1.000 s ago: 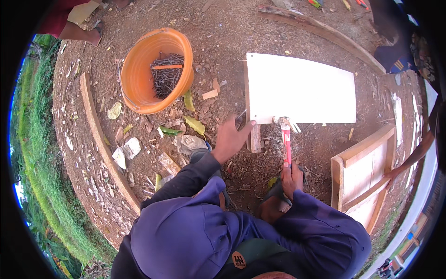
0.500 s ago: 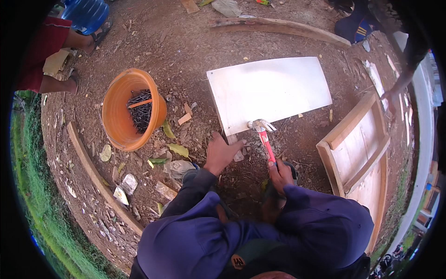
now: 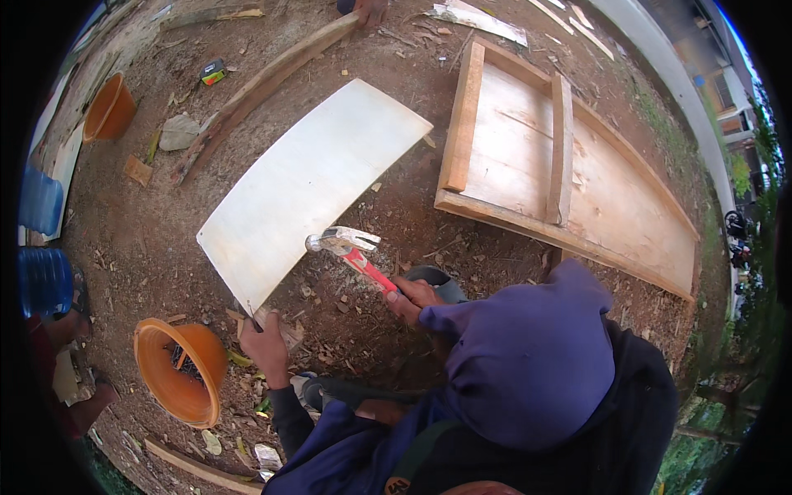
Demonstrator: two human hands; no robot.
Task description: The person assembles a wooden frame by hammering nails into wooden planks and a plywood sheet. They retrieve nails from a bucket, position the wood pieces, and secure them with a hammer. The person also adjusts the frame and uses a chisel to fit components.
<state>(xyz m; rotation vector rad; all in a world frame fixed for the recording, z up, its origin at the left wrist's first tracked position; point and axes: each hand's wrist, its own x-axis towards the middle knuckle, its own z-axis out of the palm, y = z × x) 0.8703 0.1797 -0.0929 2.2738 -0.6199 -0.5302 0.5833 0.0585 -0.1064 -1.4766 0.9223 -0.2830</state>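
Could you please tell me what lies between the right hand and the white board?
In the head view, the hammer lies there: the right hand grips its red handle, and its metal head is close to the white board.

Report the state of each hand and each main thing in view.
Left hand: at a corner of the white panel, grip unclear.
Right hand: closed on the hammer.
Hammer: held, head near the white panel's edge.
White panel: lying white side up.
Wooden frame: assembled, crosspiece side showing.
Near orange bucket: open, nails inside.
Far orange bucket: open, contents hidden.
Wooden beam: far end beside another person's hand.
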